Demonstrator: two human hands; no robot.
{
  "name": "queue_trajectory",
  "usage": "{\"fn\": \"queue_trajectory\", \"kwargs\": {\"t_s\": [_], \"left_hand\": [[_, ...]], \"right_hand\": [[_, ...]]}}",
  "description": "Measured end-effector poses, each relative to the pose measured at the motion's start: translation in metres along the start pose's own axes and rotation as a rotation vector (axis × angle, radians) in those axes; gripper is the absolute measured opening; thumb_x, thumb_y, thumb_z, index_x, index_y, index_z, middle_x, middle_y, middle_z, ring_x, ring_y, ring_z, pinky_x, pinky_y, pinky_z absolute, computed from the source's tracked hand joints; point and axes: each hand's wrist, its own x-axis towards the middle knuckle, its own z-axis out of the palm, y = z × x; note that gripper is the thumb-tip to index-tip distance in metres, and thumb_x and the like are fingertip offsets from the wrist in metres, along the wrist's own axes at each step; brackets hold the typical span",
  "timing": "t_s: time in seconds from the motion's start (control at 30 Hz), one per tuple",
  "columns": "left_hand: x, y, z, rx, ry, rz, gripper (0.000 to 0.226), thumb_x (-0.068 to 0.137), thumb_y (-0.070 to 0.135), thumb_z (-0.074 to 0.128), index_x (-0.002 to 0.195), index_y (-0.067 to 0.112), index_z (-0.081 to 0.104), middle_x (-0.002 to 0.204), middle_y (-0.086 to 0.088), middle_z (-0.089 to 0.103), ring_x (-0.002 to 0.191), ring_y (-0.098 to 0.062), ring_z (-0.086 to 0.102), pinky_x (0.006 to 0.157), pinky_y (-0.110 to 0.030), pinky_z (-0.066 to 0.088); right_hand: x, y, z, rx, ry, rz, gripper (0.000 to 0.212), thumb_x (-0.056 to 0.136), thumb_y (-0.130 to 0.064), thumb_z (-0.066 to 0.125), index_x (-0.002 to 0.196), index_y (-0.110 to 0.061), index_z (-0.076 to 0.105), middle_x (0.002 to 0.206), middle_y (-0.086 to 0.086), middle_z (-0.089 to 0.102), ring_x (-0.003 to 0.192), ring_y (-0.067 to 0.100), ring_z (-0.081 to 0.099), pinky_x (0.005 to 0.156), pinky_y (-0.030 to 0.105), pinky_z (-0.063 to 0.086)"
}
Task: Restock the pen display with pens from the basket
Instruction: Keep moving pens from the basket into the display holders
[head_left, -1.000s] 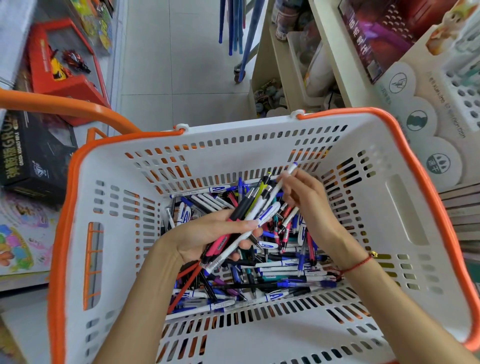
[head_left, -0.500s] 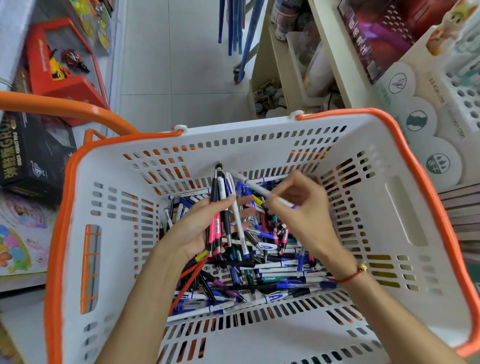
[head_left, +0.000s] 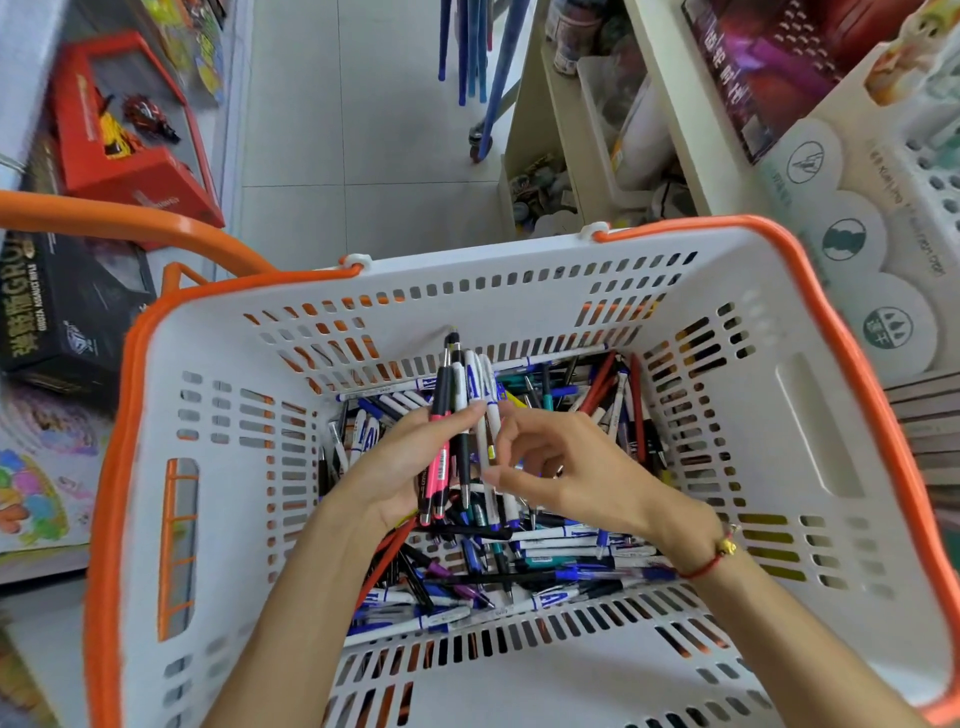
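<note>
Head view: white basket, loose pens covering its floor.
Left hand grips a pen bunch, long axes pointing away; right hand, touching alongside, pinches one white pen.

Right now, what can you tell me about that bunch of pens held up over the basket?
The bunch of pens stands nearly upright in the left hand, which grips it mid-length. It mixes pink-and-black barrels with white ones printed in blue, plastic by the look. The right hand pinches one white pen at its right edge, above the basket.
</note>
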Motion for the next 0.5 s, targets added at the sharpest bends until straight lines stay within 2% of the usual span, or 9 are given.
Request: {"fn": "queue_trajectory", "kwargs": {"t_s": [0.07,0.13,0.23,0.3,0.33,0.4,0.5], "left_hand": [[-0.001,0.0,0.0,0.025,-0.037,-0.015,0.012,0.094,0.023,0.06,0.091,0.014,0.067,0.067,0.005,0.072,0.055,-0.002,0.067,0.05,-0.017,0.053],[-0.001,0.0,-0.004,-0.002,-0.074,-0.031,0.017,0.093,0.022,0.059,0.096,0.01,0.07,0.074,-0.001,0.071,0.064,-0.011,0.068,0.054,-0.021,0.055],[-0.001,0.002,-0.01,-0.064,-0.138,-0.074,0.033,0.081,0.021,0.066,0.107,0.001,0.065,0.089,-0.012,0.061,0.076,-0.022,0.062,0.077,-0.041,0.061],[-0.001,0.002,-0.012,-0.058,-0.195,-0.102,0.034,0.075,0.018,0.068,0.104,0.002,0.063,0.09,-0.011,0.062,0.076,-0.02,0.065,0.076,-0.041,0.061],[-0.003,0.002,-0.011,-0.017,-0.231,-0.11,0.032,0.074,0.018,0.067,0.102,0.004,0.063,0.088,-0.01,0.063,0.077,-0.02,0.067,0.075,-0.039,0.061],[-0.006,0.002,-0.009,0.066,-0.318,-0.123,0.028,0.075,0.019,0.066,0.101,0.008,0.065,0.086,-0.006,0.067,0.082,-0.018,0.068,0.073,-0.037,0.061],[-0.008,-0.001,-0.006,0.109,-0.394,-0.17,0.037,0.077,0.019,0.065,0.112,0.008,0.061,0.097,-0.004,0.071,0.085,-0.015,0.069,0.072,-0.035,0.061]], "right_hand": [[0.0,0.0,0.0,-0.017,-0.02,0.015,0.023,0.093,-0.031,0.064,0.079,-0.012,0.064,0.066,-0.005,0.066,0.057,0.012,0.063,0.057,0.025,0.052],[-0.001,-0.002,-0.001,-0.043,0.013,0.003,0.033,0.095,-0.038,0.059,0.074,-0.016,0.071,0.061,0.002,0.068,0.05,0.017,0.063,0.051,0.024,0.051],[-0.001,-0.004,-0.007,0.085,0.305,-0.017,0.041,0.096,-0.039,0.055,0.067,-0.015,0.07,0.049,0.008,0.059,0.039,0.014,0.049,0.047,0.022,0.038],[0.004,-0.001,-0.011,0.1,0.46,0.012,0.036,0.094,-0.041,0.058,0.072,-0.014,0.067,0.054,0.012,0.056,0.045,0.013,0.044,0.051,0.025,0.037],[0.007,0.002,-0.01,0.081,0.474,0.052,0.032,0.091,-0.045,0.06,0.077,-0.017,0.066,0.06,0.012,0.058,0.05,0.014,0.045,0.054,0.029,0.038],[0.011,0.006,-0.006,0.06,0.394,0.139,0.035,0.082,-0.054,0.065,0.086,-0.019,0.063,0.071,0.011,0.062,0.057,0.013,0.049,0.057,0.032,0.042],[0.011,0.007,0.0,0.141,0.278,0.171,0.051,0.078,-0.055,0.068,0.088,-0.006,0.058,0.07,0.015,0.052,0.059,0.014,0.043,0.055,0.025,0.038]]}}
